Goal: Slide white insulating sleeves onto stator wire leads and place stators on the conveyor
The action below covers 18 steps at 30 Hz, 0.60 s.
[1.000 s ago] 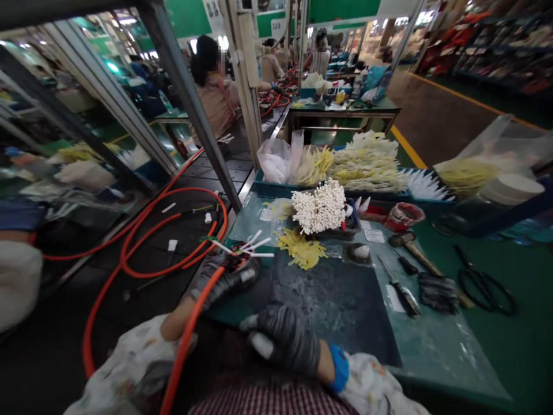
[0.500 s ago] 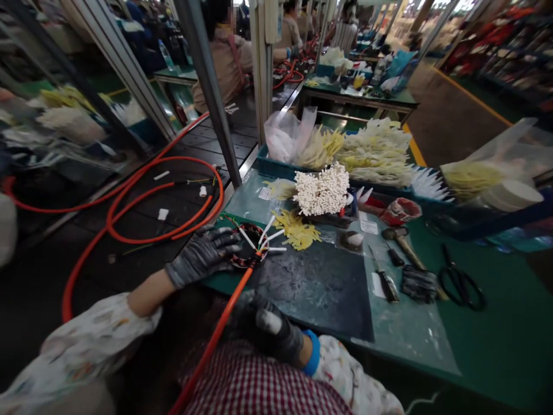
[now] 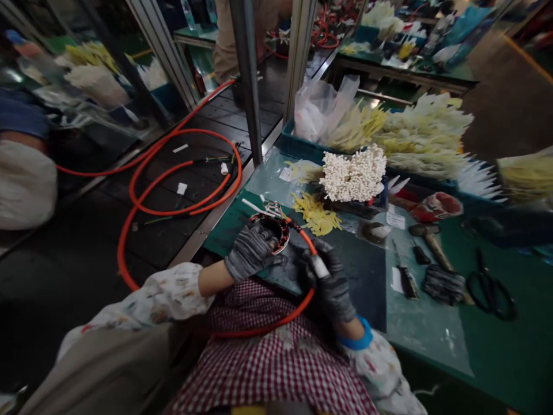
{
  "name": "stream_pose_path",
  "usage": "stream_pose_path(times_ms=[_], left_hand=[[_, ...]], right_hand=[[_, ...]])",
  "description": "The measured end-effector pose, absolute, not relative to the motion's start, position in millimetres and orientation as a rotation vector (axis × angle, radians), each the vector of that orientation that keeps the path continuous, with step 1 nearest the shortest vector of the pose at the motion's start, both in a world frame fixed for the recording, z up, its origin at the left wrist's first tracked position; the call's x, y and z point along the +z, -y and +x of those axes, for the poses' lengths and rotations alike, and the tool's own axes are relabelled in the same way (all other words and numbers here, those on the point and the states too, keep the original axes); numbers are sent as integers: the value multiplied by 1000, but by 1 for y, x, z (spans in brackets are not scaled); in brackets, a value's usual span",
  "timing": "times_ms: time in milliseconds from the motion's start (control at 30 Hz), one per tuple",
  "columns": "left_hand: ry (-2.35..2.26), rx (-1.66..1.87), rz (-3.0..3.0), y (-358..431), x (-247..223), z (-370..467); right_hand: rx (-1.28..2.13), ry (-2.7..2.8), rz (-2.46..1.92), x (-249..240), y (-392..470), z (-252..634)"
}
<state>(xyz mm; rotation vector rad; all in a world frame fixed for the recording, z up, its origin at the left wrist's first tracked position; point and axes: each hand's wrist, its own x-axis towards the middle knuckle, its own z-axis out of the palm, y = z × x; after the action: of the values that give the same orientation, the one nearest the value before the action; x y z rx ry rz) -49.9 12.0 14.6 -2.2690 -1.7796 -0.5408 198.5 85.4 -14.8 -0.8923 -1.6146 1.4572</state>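
A round wound coil [image 3: 281, 233] with black and red windings sits at the near left edge of the green bench. My left hand [image 3: 253, 249], in a grey glove, grips its near-left side, fingers curled over the rim. An orange cable [image 3: 276, 327] joins the coil's upper right and loops down across the checked apron. Around this cable my gloved right hand [image 3: 330, 276] is closed, with a white patch showing on one finger. White sleeves [image 3: 258, 207] stick out at the coil's far side. Yellow strips [image 3: 317, 213] lie just beyond it.
Behind stands a bundle of white-tipped sticks [image 3: 353, 173], with sleeve-filled trays farther back. Hammer [image 3: 436, 245], screwdriver [image 3: 406, 276] and scissors [image 3: 490, 288] lie at right. A metal post [image 3: 247, 80] rises beyond the bench. More orange cable [image 3: 125, 242] coils on the dark conveyor, with a person's arm [image 3: 23, 173] beyond.
My right hand has risen from below the bench edge and taken hold of the cable, bending it to the right. My left hand has closed on the coil. The view has shifted.
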Motion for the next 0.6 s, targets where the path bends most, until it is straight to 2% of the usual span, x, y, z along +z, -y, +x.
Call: stream_pose_path(times_ms=[133, 267, 467, 600], left_hand=[[1757, -799, -2188, -7, 32, -64], [1906, -1089, -2039, -18, 56, -91], [1814, -1856, -2420, -52, 63, -80], [1696, -1713, -2895, -62, 62, -69]], right_hand=[[1103, 1835, -929, -16, -125, 209], [778, 1949, -854, -20, -129, 198], [437, 2088, -690, 12, -124, 183], [364, 2079, -507, 46, -122, 193]])
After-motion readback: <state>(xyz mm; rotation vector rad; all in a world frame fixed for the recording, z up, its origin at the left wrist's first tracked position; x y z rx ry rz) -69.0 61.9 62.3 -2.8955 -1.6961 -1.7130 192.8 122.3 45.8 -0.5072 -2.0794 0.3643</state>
